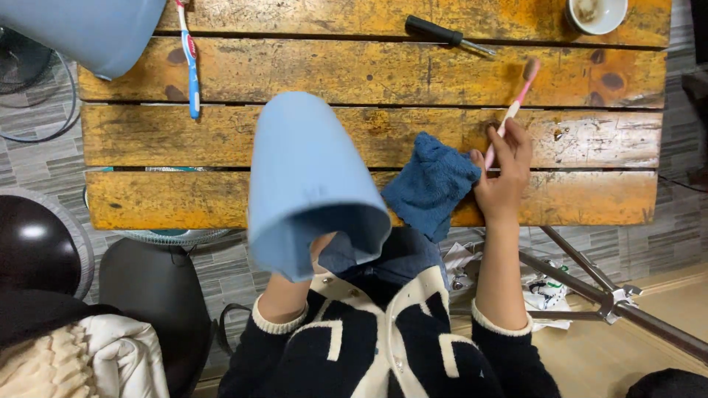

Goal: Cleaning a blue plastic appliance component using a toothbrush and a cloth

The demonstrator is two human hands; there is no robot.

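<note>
While my right hand pinches the pink toothbrush low on its handle, its long axis runs up and right, bristles away from me over the table. It looks light and stiff, best held near mid-handle. My left hand sits inside the blue cup, fingers hidden. A blue cloth touches my right hand.
</note>
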